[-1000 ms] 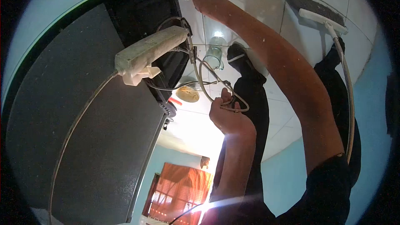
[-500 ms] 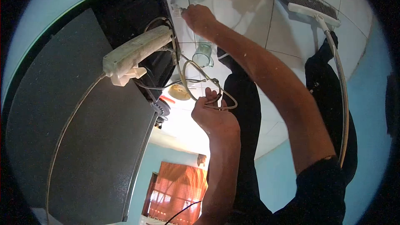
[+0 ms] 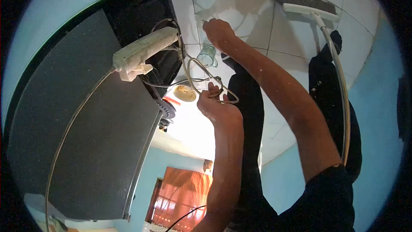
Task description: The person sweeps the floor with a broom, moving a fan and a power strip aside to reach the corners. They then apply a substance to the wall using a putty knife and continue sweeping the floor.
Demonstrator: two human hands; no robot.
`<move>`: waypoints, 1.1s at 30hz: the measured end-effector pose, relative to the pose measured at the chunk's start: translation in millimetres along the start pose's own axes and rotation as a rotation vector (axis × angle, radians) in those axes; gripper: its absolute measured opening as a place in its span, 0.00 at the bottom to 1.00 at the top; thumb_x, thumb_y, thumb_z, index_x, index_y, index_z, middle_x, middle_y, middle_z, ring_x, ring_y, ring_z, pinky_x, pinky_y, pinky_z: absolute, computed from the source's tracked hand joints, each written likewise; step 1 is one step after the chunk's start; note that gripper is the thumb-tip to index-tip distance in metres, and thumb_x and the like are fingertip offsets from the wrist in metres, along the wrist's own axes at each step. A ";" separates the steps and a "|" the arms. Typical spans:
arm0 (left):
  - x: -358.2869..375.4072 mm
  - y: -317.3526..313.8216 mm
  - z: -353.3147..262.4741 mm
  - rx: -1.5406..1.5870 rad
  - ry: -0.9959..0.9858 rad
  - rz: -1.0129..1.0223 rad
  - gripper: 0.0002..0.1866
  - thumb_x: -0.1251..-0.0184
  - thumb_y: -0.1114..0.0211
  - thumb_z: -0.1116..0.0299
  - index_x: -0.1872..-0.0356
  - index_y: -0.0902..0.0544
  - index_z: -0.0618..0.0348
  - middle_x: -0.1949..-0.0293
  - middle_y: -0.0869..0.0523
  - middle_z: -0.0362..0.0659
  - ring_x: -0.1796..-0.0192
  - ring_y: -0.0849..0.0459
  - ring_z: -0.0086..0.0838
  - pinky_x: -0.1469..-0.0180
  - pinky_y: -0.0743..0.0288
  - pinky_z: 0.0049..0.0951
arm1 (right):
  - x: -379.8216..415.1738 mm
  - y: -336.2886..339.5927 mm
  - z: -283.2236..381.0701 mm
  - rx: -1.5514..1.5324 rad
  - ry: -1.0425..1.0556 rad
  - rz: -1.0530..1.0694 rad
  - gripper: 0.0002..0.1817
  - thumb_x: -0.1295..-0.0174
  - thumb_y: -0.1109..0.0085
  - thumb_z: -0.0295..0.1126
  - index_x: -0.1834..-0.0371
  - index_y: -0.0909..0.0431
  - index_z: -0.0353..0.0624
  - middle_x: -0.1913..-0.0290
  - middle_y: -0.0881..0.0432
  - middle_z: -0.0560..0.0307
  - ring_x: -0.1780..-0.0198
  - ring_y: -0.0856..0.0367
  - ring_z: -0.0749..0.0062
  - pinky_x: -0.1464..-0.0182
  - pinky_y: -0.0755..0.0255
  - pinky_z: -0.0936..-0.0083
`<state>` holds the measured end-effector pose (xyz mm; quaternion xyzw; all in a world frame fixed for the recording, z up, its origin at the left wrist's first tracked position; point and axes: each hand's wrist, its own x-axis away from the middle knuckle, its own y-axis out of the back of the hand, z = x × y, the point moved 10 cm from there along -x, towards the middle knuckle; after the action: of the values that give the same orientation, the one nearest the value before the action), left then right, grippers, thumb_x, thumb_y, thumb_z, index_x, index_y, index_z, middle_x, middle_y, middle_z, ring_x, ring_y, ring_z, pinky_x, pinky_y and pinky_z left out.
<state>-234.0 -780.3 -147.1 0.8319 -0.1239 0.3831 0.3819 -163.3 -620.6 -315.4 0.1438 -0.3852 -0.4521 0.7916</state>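
My left hand [image 3: 221, 109] is palm up at the centre, its fingers curled round a looped pale cable [image 3: 195, 62]. The loops hang between it and a dirty white power strip [image 3: 146, 49], which has a white plug in its near end. Farther up, my right hand [image 3: 219, 34] is closed above the tiled floor. Something small and pale shows at its fingertips, too unclear to name. Just below that hand, a clear glass mug [image 3: 207, 56] lies on the tiles.
A dark grey panel [image 3: 90, 133] fills the left side. A broom [image 3: 311, 12] leans at the right beside my black-trousered legs [image 3: 249, 133]. Beyond the cable are a round container with yellowish contents [image 3: 185, 93] and an orange curtain [image 3: 182, 195].
My right hand has moved right and slightly down, away from the panel. My left hand still holds the cable loops, a little higher in view. The whole view has shifted slightly.
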 end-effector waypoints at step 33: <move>250.4 -213.2 52.0 -0.765 -0.349 0.654 0.09 0.32 0.43 0.67 0.59 0.25 0.63 0.69 0.20 0.45 0.71 0.18 0.35 0.70 0.22 0.36 | 417.4 270.9 -123.7 -0.514 -0.485 -0.234 0.43 0.53 0.44 0.18 0.27 0.44 0.43 0.69 0.19 0.42 0.67 0.17 0.46 0.66 0.22 0.60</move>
<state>69.8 -652.2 -100.6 0.6024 -0.5694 0.2654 0.4924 215.1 -831.5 -40.9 -0.1278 -0.4166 -0.6425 0.6303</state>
